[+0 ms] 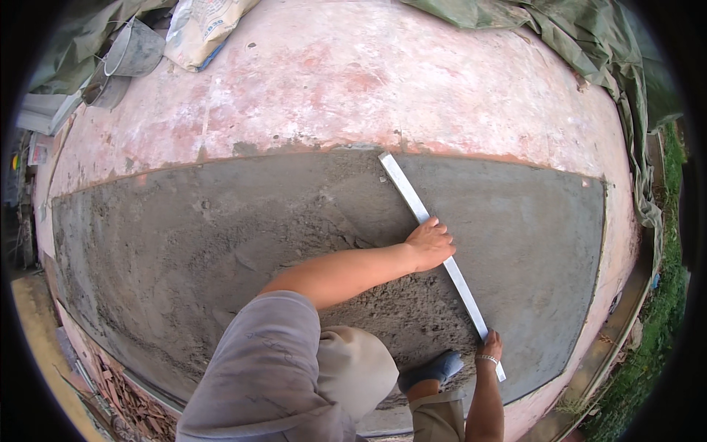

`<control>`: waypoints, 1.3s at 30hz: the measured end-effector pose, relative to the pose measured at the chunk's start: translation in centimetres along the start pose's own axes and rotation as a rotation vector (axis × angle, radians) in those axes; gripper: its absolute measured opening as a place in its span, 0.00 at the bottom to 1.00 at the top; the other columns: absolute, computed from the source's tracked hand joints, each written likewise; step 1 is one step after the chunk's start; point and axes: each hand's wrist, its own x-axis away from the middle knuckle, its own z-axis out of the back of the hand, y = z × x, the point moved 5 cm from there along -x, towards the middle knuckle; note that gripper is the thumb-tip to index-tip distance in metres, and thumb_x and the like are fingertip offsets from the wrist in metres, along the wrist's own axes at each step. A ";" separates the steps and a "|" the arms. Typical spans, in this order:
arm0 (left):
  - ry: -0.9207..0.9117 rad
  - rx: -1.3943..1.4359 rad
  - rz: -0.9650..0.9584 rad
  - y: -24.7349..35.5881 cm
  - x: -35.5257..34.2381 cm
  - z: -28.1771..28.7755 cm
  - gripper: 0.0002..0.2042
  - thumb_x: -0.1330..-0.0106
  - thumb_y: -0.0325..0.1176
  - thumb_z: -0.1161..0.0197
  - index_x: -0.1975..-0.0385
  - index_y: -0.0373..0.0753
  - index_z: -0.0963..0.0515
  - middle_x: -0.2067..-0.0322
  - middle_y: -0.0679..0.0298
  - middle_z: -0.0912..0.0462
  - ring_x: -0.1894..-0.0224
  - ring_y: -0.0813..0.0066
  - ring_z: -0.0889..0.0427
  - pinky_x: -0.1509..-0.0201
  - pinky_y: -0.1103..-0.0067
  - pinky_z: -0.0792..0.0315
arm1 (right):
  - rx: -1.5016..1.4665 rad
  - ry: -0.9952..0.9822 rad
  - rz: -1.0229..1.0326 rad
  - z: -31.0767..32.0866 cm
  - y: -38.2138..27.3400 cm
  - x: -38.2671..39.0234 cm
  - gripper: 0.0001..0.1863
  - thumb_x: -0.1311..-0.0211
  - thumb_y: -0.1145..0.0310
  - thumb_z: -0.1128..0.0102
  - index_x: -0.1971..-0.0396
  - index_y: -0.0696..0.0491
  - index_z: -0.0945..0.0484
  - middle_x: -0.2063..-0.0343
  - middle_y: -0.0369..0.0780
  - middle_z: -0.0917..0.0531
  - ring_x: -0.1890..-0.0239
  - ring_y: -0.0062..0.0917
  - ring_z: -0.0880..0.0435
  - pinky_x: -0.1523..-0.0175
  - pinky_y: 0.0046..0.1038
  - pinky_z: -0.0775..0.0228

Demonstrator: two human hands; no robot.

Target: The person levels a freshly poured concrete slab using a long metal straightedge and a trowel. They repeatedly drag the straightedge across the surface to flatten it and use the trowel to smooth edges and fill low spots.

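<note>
A long, light metal straightedge [465,293] lies slantwise across a bed of wet grey mortar [272,214]. My left hand [431,244] grips it a little above its middle, with the fingers wrapped over the bar. Near the bar's lower end, my right hand [491,347], with a bracelet at the wrist, is closed around it. To the right of the bar the mortar is smooth; on the left it is rough and lumpy. My foot in a dark shoe or sock [434,370] stands on the mortar next to my right hand.
Pinkish, worn floor [309,88] borders the mortar. Far left are a grey bucket [136,50] and a paper sack [205,33]. A green tarpaulin [589,37] lies along the far right edge, with grass [666,317] beyond. Reddish broken pieces [129,398] lie at the lower left.
</note>
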 end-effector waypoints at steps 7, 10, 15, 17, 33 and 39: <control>0.002 -0.025 0.070 -1.8 3.8 1.1 0.08 0.35 0.31 0.45 0.63 0.44 0.19 0.61 0.65 0.18 0.48 0.67 0.23 0.37 0.67 0.37 | 0.068 -0.022 0.043 0.2 -2.8 -0.7 0.22 0.50 0.81 0.44 0.51 0.55 0.25 0.52 0.49 0.20 0.48 0.48 0.24 0.42 0.43 0.30; -0.009 -0.035 0.106 -2.8 5.5 1.4 0.09 0.35 0.30 0.45 0.60 0.45 0.18 0.61 0.66 0.18 0.48 0.68 0.24 0.37 0.67 0.37 | 0.102 -0.002 0.087 0.5 -4.6 -1.0 0.22 0.50 0.80 0.44 0.52 0.55 0.25 0.52 0.48 0.20 0.49 0.47 0.23 0.43 0.43 0.30; 0.011 -0.033 0.177 -5.0 9.3 2.2 0.11 0.35 0.30 0.46 0.56 0.47 0.19 0.60 0.67 0.19 0.47 0.68 0.24 0.36 0.68 0.37 | 0.140 -0.036 0.117 0.9 -8.4 -1.9 0.21 0.49 0.79 0.42 0.51 0.54 0.25 0.53 0.47 0.20 0.51 0.46 0.23 0.44 0.42 0.29; 0.004 -0.041 0.208 -6.0 10.8 2.6 0.11 0.35 0.31 0.46 0.56 0.47 0.19 0.59 0.67 0.19 0.46 0.68 0.24 0.35 0.68 0.38 | 0.120 -0.024 0.168 1.4 -10.1 -2.0 0.22 0.49 0.79 0.42 0.51 0.54 0.24 0.53 0.46 0.20 0.51 0.45 0.22 0.44 0.42 0.29; 0.063 -0.012 0.471 -14.2 27.5 6.0 0.16 0.38 0.27 0.39 0.50 0.48 0.21 0.51 0.70 0.19 0.44 0.67 0.25 0.34 0.67 0.38 | 0.185 -0.032 0.430 2.1 -26.9 -2.6 0.19 0.41 0.72 0.45 0.49 0.47 0.22 0.52 0.39 0.20 0.48 0.39 0.21 0.47 0.41 0.26; 0.085 -0.001 0.624 -14.7 38.5 4.7 0.20 0.42 0.27 0.33 0.49 0.48 0.21 0.49 0.69 0.19 0.43 0.64 0.25 0.34 0.63 0.36 | 0.150 -0.018 0.593 1.5 -34.3 0.9 0.18 0.44 0.72 0.43 0.52 0.46 0.22 0.59 0.38 0.20 0.53 0.37 0.20 0.54 0.44 0.26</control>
